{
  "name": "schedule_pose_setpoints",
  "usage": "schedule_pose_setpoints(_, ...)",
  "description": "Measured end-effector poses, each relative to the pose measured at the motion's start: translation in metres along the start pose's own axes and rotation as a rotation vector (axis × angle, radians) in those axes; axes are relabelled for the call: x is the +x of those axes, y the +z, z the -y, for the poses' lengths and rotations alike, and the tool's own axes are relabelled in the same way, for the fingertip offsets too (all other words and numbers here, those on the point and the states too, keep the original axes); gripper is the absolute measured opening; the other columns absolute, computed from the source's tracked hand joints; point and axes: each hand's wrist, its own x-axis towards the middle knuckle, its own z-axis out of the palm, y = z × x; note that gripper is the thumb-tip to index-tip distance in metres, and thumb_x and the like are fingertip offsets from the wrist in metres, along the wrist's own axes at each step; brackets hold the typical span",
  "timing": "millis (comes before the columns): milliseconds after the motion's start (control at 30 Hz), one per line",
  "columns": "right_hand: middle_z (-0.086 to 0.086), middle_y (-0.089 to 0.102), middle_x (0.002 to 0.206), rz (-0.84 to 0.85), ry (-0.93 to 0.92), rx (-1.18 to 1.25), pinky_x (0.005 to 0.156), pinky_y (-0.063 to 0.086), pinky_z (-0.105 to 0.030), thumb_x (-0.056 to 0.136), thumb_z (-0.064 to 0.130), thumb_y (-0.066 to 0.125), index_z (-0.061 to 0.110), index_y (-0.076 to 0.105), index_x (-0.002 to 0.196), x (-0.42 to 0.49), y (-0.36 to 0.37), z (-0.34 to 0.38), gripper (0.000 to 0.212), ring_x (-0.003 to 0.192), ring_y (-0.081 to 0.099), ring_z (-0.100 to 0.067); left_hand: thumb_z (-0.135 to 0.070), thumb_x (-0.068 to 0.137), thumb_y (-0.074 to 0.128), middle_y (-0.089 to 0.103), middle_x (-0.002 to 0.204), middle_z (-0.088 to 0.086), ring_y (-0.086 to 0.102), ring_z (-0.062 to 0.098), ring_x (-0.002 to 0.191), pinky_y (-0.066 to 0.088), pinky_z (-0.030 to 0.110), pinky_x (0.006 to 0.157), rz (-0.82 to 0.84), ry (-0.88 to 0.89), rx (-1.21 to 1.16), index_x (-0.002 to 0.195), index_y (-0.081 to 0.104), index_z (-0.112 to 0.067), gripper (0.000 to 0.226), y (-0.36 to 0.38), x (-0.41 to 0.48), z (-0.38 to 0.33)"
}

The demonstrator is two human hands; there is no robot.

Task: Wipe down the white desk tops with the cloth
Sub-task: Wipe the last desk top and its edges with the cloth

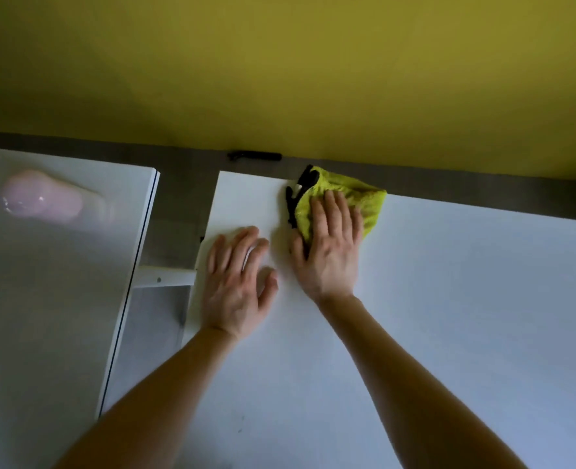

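Entering from the near edge, both bare forearms extend across the white desk top (449, 333) toward the wall. Left hand (237, 282) lies palm down on the bare surface, fingers straight and slightly spread, close to the desk top's left edge. Right hand (327, 245) sits just beside it and slightly farther out, palm down, fingers straight and together, pressing flat on the cloth (367, 204). No finger curls round the fabric; the thumb lies along its near-left side. The cloth is yellow-green, bunched, and located under and beyond the right fingertips, at the far edge of the desk top. Its long axis runs roughly parallel to that far edge, and its black-trimmed border (295, 198) faces the left-hand side. Left of the left hand, a gap exposes a white crossbar (165, 277), then a second white desk top (43, 316) carrying a blurred pink shape (40, 198) that cannot be identified. Beyond both hands, a small black item (254, 156) lies at the foot of the yellow wall (280, 62).
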Motion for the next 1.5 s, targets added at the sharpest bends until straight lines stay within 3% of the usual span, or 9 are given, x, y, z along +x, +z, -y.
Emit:
schedule_pose_setpoints(133,-0.007,0.017,0.181,0.329,-0.235,0.155,0.135,0.006,-0.053,0.111,0.068,0.016,0.019,0.026,0.173,0.003,-0.018,0.029,0.079,0.169,0.001,-0.019,-0.005,0.098,0.064,0.058,0.154,0.016,0.052,0.033,0.148,0.043,0.062,0.119,-0.049,-0.109,-0.169,0.142,0.062,-0.002,0.044,-0.002,-0.007,0.001)
schedule_pose_setpoints(200,-0.004,0.028,0.178,0.293,-0.208,0.317,0.136,0.012,-0.049,0.117,0.052,0.029,0.018,0.035,0.170,0.000,-0.038,0.008,0.063,0.167,0.011,-0.012,0.000,0.098,0.056,0.063,0.142,0.013,0.061,0.033,0.133,0.054,0.059,0.106,-0.142,-0.416,-0.382,0.137,0.061,-0.008,0.041,-0.017,-0.007,-0.004)
schedule_pose_setpoints(300,-0.014,0.043,0.170,-0.064,0.043,0.207,0.134,0.022,-0.055,0.115,0.021,0.039,0.001,0.048,0.157,-0.034,-0.043,-0.031,0.048,0.166,0.024,-0.025,-0.021,0.099,0.061,0.060,0.135,0.013,0.058,0.037,0.129,0.049,0.058,0.104,-0.225,-0.398,-0.263,0.130,0.064,-0.012,0.033,-0.038,-0.009,-0.030)
schedule_pose_setpoints(533,-0.019,0.046,0.166,-0.118,0.017,0.060,0.132,0.025,-0.056,0.105,0.009,0.061,-0.004,0.051,0.152,-0.057,-0.013,-0.063,0.050,0.163,0.032,-0.032,-0.085,0.087,0.044,0.016,0.179,0.018,0.006,0.047,0.165,0.016,0.071,0.126,0.257,-0.234,0.089,0.168,0.030,-0.039,0.094,0.022,0.072,-0.102)
schedule_pose_setpoints(800,-0.023,0.048,0.164,-0.096,-0.010,0.018,0.132,0.026,-0.056,0.106,0.011,0.036,-0.008,0.053,0.150,-0.055,-0.009,-0.065,0.051,0.161,0.035,-0.038,-0.025,0.091,0.070,0.059,0.141,0.014,0.055,0.040,0.122,0.055,0.051,0.095,0.102,-0.022,0.117,0.153,0.056,-0.026,0.064,0.011,0.079,-0.044)
schedule_pose_setpoints(933,-0.020,0.041,0.169,-0.038,0.000,-0.019,0.134,0.020,-0.058,0.103,0.007,0.042,-0.005,0.047,0.156,-0.056,-0.007,-0.069,0.054,0.164,0.027,-0.036,-0.018,0.094,0.066,0.067,0.126,0.016,0.060,0.040,0.113,0.055,0.049,0.088,-0.087,-0.406,-0.144,0.156,0.053,-0.021,0.064,-0.036,0.056,0.011)
schedule_pose_setpoints(1100,-0.016,0.016,0.180,0.162,0.001,-0.122,0.134,0.002,-0.066,0.110,0.029,0.029,0.002,0.029,0.168,-0.059,-0.005,-0.018,0.064,0.169,0.003,-0.031,-0.040,0.105,0.052,0.065,0.140,0.006,0.062,0.034,0.128,0.048,0.044,0.101,0.253,-0.835,-0.539,0.157,0.050,-0.031,0.053,-0.044,0.019,0.056)
schedule_pose_setpoints(1200,-0.008,0.001,0.183,0.290,-0.286,-0.152,0.134,0.001,-0.062,0.113,0.050,0.031,0.024,0.015,0.175,-0.071,-0.006,0.003,0.069,0.169,-0.007,-0.028,-0.065,0.098,0.047,0.064,0.137,0.002,0.061,0.032,0.125,0.045,0.046,0.103,0.356,-0.807,-0.554,0.156,0.044,-0.043,0.062,-0.040,0.011,0.059)
schedule_pose_setpoints(1500,-0.007,0.006,0.182,0.279,-0.246,-0.159,0.134,0.006,-0.063,0.109,0.055,0.044,0.023,0.024,0.173,-0.063,-0.005,-0.001,0.074,0.169,-0.003,-0.028,-0.067,0.110,0.032,0.064,0.146,0.009,0.064,0.042,0.123,0.052,0.053,0.101,0.309,-0.698,-0.404,0.166,0.028,-0.044,0.061,-0.002,0.070,0.074)
